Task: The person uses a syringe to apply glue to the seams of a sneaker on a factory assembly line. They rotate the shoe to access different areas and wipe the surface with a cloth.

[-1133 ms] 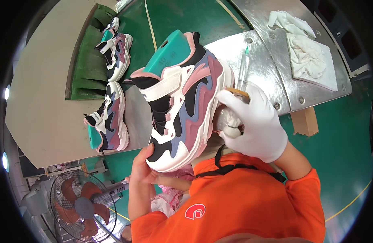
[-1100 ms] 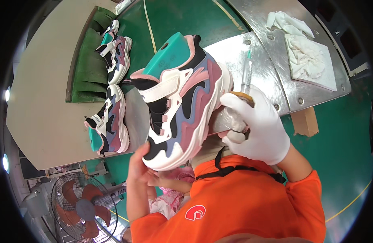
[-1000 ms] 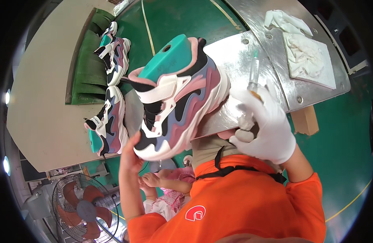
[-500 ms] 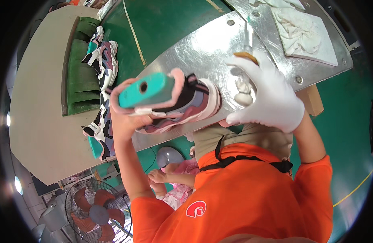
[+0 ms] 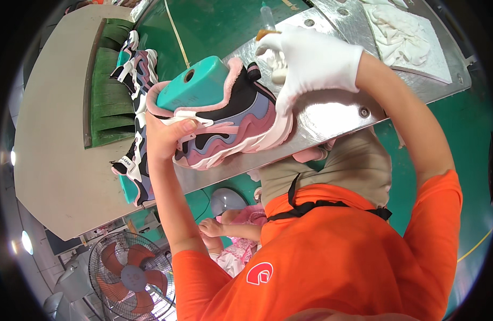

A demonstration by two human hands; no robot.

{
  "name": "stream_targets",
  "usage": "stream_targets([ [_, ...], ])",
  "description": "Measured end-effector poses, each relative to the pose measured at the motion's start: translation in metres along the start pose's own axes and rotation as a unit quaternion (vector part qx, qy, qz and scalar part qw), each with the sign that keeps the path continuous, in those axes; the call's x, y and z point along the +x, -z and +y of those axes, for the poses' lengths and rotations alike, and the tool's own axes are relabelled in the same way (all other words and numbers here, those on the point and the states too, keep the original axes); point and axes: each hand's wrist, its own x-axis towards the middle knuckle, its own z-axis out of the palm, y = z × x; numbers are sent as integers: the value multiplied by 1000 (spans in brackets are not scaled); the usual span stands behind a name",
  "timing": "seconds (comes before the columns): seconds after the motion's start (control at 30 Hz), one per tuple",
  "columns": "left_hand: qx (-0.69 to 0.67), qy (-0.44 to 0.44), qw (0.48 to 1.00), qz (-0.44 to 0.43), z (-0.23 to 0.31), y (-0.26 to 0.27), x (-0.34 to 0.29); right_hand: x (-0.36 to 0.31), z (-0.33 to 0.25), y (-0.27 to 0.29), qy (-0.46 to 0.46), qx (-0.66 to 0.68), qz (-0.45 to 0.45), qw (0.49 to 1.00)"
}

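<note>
My bare left hand (image 5: 169, 136) grips a pink, purple and black sneaker (image 5: 233, 123) by its heel side, holding it on its side above the metal bench. A teal shoe last (image 5: 195, 88) fills the shoe's opening. My right hand (image 5: 310, 61), in a white glove, rests against the sneaker's toe end and is shut on a small brush with a clear handle (image 5: 268, 24) and a wad of white cloth (image 5: 278, 61).
Two matching sneakers (image 5: 135, 67) (image 5: 133, 166) lie on the green-matted conveyor at left. A white rag (image 5: 399, 32) sits on a metal tray on the bench (image 5: 337, 112). A floor fan (image 5: 131, 275) stands lower left. Another person's hand (image 5: 211, 227) shows under the bench.
I have turned the sneaker from sole-facing-me onto its side and swung it left. My gloved right hand has risen toward the toe end.
</note>
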Motion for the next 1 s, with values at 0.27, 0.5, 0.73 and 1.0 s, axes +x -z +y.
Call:
stream_targets([
  [0.27, -9, 11, 998, 54, 15, -18, -4, -32, 37, 13, 38, 57, 225, 972],
  [0.5, -186, -20, 965, 185, 10, -12, -21, -102, 26, 2, 49, 284, 303, 908],
  [0.73, -207, -4, 947, 245, 29, -29, -31, -127, 28, 7, -69, 386, 346, 852],
  [1.0, -250, -7, 944, 217, 40, -46, -39, -145, 25, 3, -34, 377, 330, 865],
])
